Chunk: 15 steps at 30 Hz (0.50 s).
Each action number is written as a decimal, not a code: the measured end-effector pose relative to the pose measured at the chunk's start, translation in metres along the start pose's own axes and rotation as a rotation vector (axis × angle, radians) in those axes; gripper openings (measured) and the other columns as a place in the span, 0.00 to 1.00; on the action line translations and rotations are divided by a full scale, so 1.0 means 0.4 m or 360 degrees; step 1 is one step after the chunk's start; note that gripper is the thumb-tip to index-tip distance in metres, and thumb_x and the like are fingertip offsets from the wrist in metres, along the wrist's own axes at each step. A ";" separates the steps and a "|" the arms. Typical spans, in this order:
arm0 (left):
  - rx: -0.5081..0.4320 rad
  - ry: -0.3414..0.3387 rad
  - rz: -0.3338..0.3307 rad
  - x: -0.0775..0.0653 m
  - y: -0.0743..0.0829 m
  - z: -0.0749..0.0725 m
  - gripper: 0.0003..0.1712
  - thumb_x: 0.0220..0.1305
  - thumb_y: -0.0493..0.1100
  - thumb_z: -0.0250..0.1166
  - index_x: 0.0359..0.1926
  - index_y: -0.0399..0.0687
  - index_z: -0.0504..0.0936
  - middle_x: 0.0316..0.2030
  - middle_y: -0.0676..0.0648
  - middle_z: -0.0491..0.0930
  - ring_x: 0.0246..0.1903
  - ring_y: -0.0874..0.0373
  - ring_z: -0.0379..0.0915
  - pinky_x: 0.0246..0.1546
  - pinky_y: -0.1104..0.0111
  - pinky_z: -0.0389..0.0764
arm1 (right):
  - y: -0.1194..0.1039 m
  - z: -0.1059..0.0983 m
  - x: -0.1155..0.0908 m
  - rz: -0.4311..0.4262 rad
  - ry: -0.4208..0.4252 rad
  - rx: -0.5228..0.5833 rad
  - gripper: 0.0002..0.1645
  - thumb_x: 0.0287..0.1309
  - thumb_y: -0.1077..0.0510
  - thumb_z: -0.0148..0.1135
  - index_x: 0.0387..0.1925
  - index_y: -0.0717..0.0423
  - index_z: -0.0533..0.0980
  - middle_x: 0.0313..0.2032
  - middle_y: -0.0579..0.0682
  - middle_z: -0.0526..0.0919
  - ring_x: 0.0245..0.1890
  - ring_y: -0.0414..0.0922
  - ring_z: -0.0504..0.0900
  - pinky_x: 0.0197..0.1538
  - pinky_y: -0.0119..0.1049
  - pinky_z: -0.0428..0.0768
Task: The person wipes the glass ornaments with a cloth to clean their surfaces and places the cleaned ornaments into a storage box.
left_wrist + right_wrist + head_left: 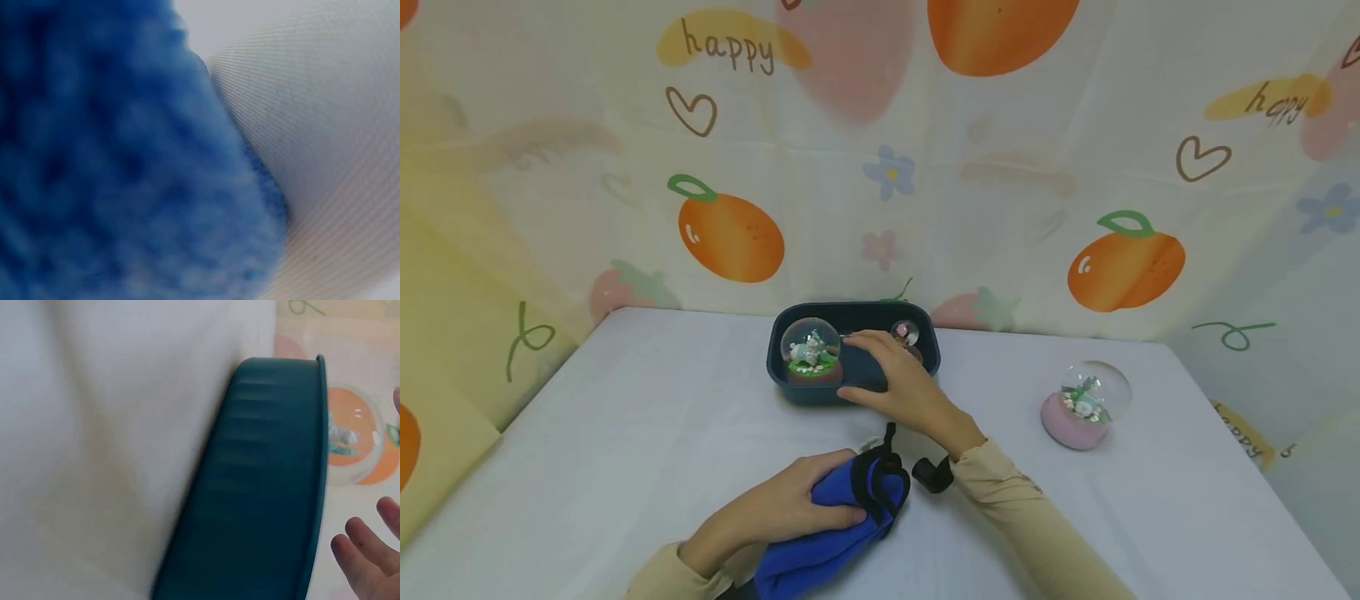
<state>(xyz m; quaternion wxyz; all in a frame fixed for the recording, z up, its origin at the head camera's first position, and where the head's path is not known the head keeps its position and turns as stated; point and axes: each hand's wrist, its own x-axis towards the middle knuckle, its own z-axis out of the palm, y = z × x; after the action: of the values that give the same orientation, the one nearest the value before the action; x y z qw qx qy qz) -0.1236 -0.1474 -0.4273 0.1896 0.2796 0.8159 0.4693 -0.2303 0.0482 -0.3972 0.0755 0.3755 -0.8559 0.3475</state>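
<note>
A folded blue cloth with black edging [835,533] is gripped by my left hand [782,500], the thumb lying across its top. In the left wrist view the fuzzy blue cloth [137,162] fills the near side, blurred. My right hand [898,383] reaches over the dark teal tray [850,398], its thumb and fingers apart with nothing between them. Inside the tray, a large snow globe [810,348] stands left of that hand's fingertips. At the tray's right end is a small globe [905,333], partly hidden behind the hand. Spread fingers [362,547] show beside the tray wall in the right wrist view.
On the right of the white table [647,417] another snow globe with a pink base [1075,422] lies tilted. A small black object [933,475] hangs by my right wrist. Behind the table rises a fruit-printed curtain [820,192].
</note>
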 end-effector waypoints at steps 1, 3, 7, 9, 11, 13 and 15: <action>0.0002 0.0002 -0.0004 0.001 0.000 0.000 0.20 0.65 0.55 0.65 0.57 0.63 0.75 0.50 0.58 0.81 0.49 0.62 0.75 0.50 0.68 0.74 | -0.001 -0.006 -0.010 0.0010 0.0010 0.0013 0.40 0.57 0.46 0.72 0.67 0.52 0.68 0.67 0.52 0.69 0.68 0.49 0.70 0.63 0.48 0.75; 0.0013 0.0005 -0.0022 0.001 0.000 0.000 0.21 0.65 0.56 0.65 0.57 0.65 0.75 0.50 0.60 0.81 0.50 0.63 0.75 0.51 0.67 0.73 | -0.002 -0.019 -0.029 0.0014 0.0032 0.0038 0.39 0.57 0.47 0.72 0.67 0.52 0.69 0.67 0.52 0.70 0.63 0.48 0.73 0.59 0.47 0.78; 0.0033 0.0007 -0.0028 0.001 0.001 0.000 0.22 0.64 0.57 0.65 0.58 0.66 0.75 0.51 0.60 0.81 0.51 0.63 0.75 0.52 0.67 0.73 | 0.001 -0.045 -0.064 -0.0009 0.0105 0.0064 0.39 0.56 0.49 0.72 0.66 0.52 0.69 0.65 0.51 0.72 0.52 0.46 0.78 0.56 0.45 0.79; 0.0039 0.0008 -0.0024 0.001 0.002 0.000 0.22 0.65 0.57 0.65 0.58 0.66 0.75 0.51 0.60 0.81 0.51 0.63 0.75 0.51 0.67 0.73 | 0.006 -0.057 -0.079 -0.0044 0.0148 0.0056 0.39 0.56 0.50 0.73 0.66 0.53 0.69 0.63 0.51 0.73 0.53 0.46 0.78 0.59 0.46 0.77; 0.0047 0.0009 -0.0022 0.002 0.002 0.001 0.22 0.65 0.57 0.65 0.58 0.65 0.75 0.51 0.59 0.81 0.51 0.62 0.75 0.51 0.67 0.73 | 0.011 -0.069 -0.093 -0.0081 0.0187 0.0057 0.38 0.55 0.52 0.73 0.66 0.54 0.69 0.63 0.53 0.74 0.59 0.46 0.76 0.62 0.47 0.75; 0.0052 0.0010 -0.0030 0.002 0.002 0.000 0.22 0.65 0.57 0.65 0.59 0.66 0.74 0.52 0.59 0.80 0.51 0.62 0.74 0.51 0.66 0.73 | 0.016 -0.080 -0.108 -0.0102 0.0217 0.0049 0.38 0.55 0.53 0.73 0.66 0.55 0.69 0.64 0.54 0.74 0.62 0.47 0.74 0.62 0.48 0.75; 0.0052 0.0012 -0.0047 0.002 0.003 0.000 0.22 0.64 0.58 0.65 0.58 0.67 0.74 0.52 0.60 0.80 0.51 0.62 0.74 0.51 0.66 0.73 | 0.023 -0.088 -0.122 -0.0102 0.0236 0.0047 0.38 0.55 0.54 0.73 0.65 0.55 0.69 0.63 0.53 0.74 0.63 0.46 0.73 0.60 0.47 0.77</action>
<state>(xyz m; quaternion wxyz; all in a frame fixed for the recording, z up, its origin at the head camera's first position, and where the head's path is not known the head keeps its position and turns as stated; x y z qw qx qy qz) -0.1240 -0.1464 -0.4265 0.1890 0.2688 0.8282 0.4541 -0.2067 0.1045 -0.3947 0.1442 0.3769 -0.8303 0.3843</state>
